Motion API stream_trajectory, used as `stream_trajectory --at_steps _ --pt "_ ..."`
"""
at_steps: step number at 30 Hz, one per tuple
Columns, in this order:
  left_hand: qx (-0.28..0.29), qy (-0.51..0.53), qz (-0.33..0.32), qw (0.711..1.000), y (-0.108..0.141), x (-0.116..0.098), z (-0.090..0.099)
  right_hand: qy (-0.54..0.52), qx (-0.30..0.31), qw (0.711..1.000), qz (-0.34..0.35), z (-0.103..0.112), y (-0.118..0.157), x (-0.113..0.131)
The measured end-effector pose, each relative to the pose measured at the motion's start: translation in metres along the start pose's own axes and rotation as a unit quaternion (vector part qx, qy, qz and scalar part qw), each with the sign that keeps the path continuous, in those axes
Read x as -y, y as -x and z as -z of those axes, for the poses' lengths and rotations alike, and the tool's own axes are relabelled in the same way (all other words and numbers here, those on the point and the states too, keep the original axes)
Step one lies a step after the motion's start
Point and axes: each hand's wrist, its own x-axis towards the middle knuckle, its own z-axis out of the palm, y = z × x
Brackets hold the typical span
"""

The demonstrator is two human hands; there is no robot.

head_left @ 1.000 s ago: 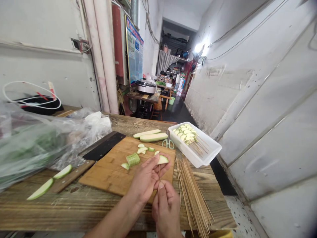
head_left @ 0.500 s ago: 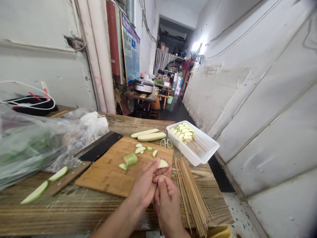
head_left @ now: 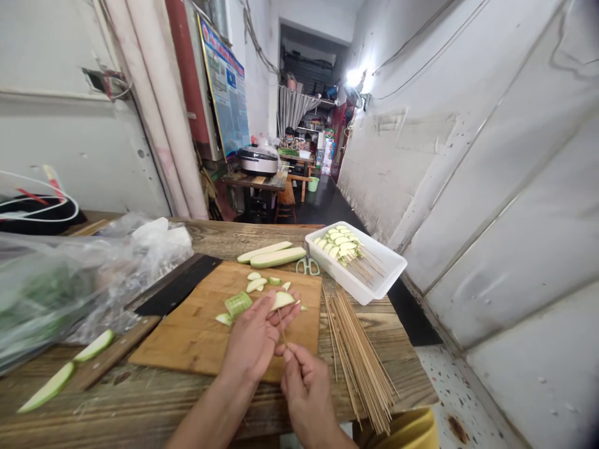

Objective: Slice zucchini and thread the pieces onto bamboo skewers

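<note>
My left hand (head_left: 253, 333) pinches a pale green zucchini slice (head_left: 282, 300) above the cutting board (head_left: 187, 340). A thin bamboo skewer (head_left: 281, 324) runs from the slice down to my right hand (head_left: 303, 377), whose thumb and fingers are closed on it. Whether its tip is inside the slice is hard to make out. Behind my left hand, a stack of cut zucchini (head_left: 238, 304) and several loose slices (head_left: 256, 285) lie on the board. To the right of my hands, a bundle of bamboo skewers (head_left: 360, 355) rests on the wooden table (head_left: 187, 424).
A white tray (head_left: 393, 269) holds skewered zucchini slices (head_left: 340, 242). Scissors (head_left: 307, 267) lie beside two long zucchini pieces (head_left: 281, 256). A cleaver (head_left: 180, 285) lies along the board's left edge, near two slices (head_left: 95, 345) and plastic bags (head_left: 47, 293). A person (head_left: 289, 138) is far back.
My hands have moved left over the board and drawn apart, so more of the skewer shows between them. The whole view has shifted slightly, and a person now shows in the background.
</note>
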Motion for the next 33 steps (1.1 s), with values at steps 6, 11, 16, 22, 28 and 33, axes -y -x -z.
stream_trajectory --at_steps 6,11,16,22,28,33 --pt "-0.024 -0.041 0.021 0.999 0.009 0.018 0.001 0.026 -0.034 0.999 0.004 -0.001 -0.003 0.002" --pt "-0.046 -0.049 0.059 0.996 0.009 0.041 0.015 0.023 -0.042 0.999 -0.004 0.005 -0.006 -0.011" --pt "-0.053 -0.04 0.115 0.991 0.005 0.059 0.033 0.062 -0.033 0.997 -0.017 0.016 0.003 -0.038" --pt "-0.063 -0.047 0.133 0.988 0.01 0.072 0.035 0.081 -0.037 0.996 -0.031 0.018 0.014 -0.049" --pt "0.009 -0.203 0.071 0.977 -0.016 0.056 0.041 0.048 -0.063 0.996 -0.048 0.026 0.009 -0.05" --pt "-0.012 -0.62 -0.16 0.768 -0.072 0.029 0.051 0.015 -0.072 0.994 -0.077 0.03 0.012 -0.056"
